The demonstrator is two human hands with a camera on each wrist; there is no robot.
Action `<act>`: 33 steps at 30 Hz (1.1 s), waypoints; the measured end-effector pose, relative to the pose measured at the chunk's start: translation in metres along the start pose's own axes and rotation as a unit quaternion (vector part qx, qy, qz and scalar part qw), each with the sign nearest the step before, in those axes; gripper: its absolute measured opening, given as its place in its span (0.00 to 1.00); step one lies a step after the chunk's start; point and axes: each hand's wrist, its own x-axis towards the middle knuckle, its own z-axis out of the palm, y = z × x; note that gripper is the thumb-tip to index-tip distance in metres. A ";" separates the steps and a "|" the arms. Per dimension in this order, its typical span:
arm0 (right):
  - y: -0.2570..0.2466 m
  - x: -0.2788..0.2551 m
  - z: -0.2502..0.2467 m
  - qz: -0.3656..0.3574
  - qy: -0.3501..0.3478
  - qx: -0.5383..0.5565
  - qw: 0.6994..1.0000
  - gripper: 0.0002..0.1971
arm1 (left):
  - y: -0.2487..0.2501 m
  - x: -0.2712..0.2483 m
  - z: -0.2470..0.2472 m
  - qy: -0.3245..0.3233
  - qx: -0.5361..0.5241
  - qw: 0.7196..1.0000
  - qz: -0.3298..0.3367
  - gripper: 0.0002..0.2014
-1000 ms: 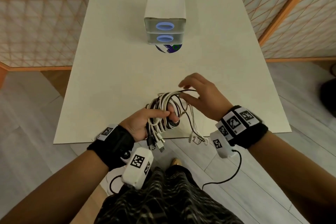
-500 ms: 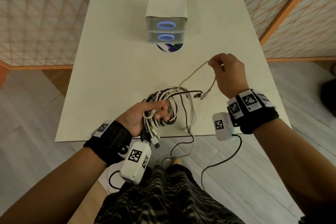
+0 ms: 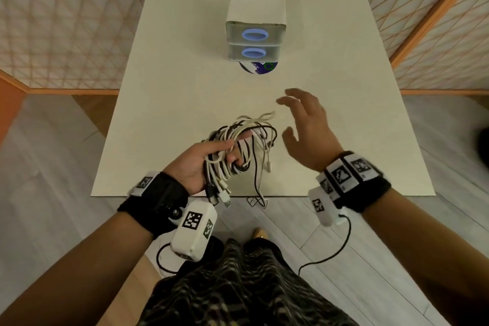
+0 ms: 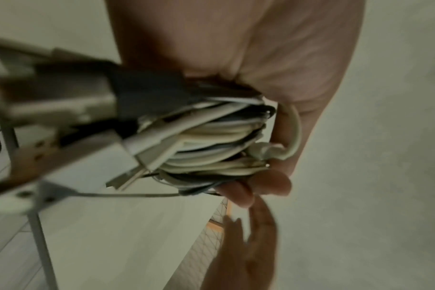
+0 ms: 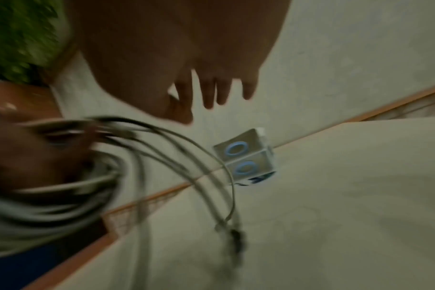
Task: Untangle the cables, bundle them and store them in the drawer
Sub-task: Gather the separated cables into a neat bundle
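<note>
The person's left hand point(image 3: 197, 167) was closed around a coil of white and black cables point(image 3: 238, 145), its grip clamped on the loops, with the thumb lying over the top and the fingers curled through the middle. From the left wrist view the fingertips point(image 4: 273, 184) pressed the cables point(image 4: 216, 137) into the palm. Several plug ends point(image 3: 219, 194) hung below the hand, past the near edge of the table point(image 3: 172, 87), and a few loose ends point(image 3: 260, 180) trailed down beside them. The right hand point(image 3: 307, 127) hovered just beside the coil, fingers spread and straight, its grip apart and holding nothing. At the far end of the table, well apart from both hands, stood a small white drawer unit point(image 3: 256, 16) with two closed drawers, each with a blue ring handle point(image 3: 255, 34). A round printed disc point(image 3: 260, 67) stuck out from under its front. An orange lattice fence point(image 3: 53, 34) ran behind the table.
</note>
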 end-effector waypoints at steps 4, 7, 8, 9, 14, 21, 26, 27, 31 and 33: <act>-0.049 -0.015 0.005 -0.196 0.091 0.009 0.976 0.10 | -0.003 0.006 0.021 0.049 -0.017 0.999 0.010 0.11; -0.058 -0.019 0.020 -0.230 0.082 -0.059 0.968 0.07 | -0.003 0.008 0.032 0.042 -0.066 0.997 -0.016 0.18; -0.059 -0.021 0.022 -0.224 0.094 -0.072 0.967 0.06 | -0.002 0.007 0.034 0.033 -0.074 0.996 -0.031 0.21; -0.061 -0.023 0.024 -0.217 0.107 -0.077 0.967 0.05 | -0.003 0.008 0.034 0.028 -0.075 0.996 -0.040 0.22; -0.071 -0.046 0.028 -0.123 0.073 0.004 0.990 0.10 | -0.013 0.017 0.036 0.054 -0.020 0.998 -0.027 0.19; -0.070 -0.051 0.022 -0.058 -0.074 -0.045 0.995 0.17 | -0.017 0.029 0.033 0.120 0.068 0.990 0.015 0.14; -0.041 -0.043 0.011 0.030 -0.002 -0.055 0.998 0.17 | -0.008 0.026 0.020 0.107 0.170 0.978 0.054 0.18; -0.034 -0.037 0.010 0.022 0.000 -0.088 0.996 0.27 | -0.008 0.023 0.020 0.081 0.198 0.976 0.045 0.18; -0.020 -0.008 0.005 -0.063 -0.092 -0.071 0.991 0.24 | -0.005 0.015 0.031 -0.044 0.275 0.960 0.007 0.13; -0.019 0.000 0.003 -0.050 -0.158 0.046 0.985 0.22 | 0.000 0.012 0.032 -0.068 0.257 0.964 0.007 0.08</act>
